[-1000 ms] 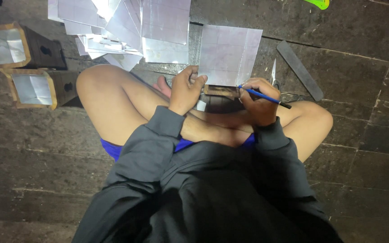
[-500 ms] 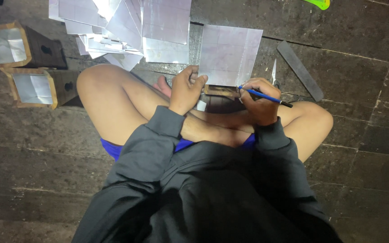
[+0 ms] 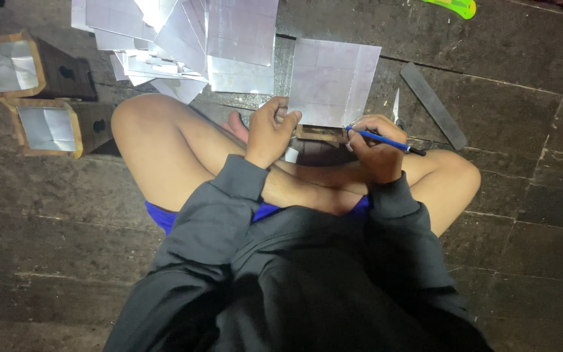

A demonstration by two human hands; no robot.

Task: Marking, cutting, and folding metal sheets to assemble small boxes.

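My right hand (image 3: 376, 146) grips a blue pen (image 3: 386, 141); my left hand (image 3: 270, 130) curls its fingers onto the near edge of a silver sheet (image 3: 332, 81) lying on the floor ahead. Beyond lies a sheet pile (image 3: 184, 39), a ruler (image 3: 433, 104) right, two boxes (image 3: 40, 98) left.

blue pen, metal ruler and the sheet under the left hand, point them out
blue pen (image 3: 382, 139), head view, middle of its barrel
metal ruler (image 3: 433, 105), head view, middle of its flat face
sheet (image 3: 333, 78), head view, bare centre of the paper
left hand (image 3: 270, 130), head view, back of the hand
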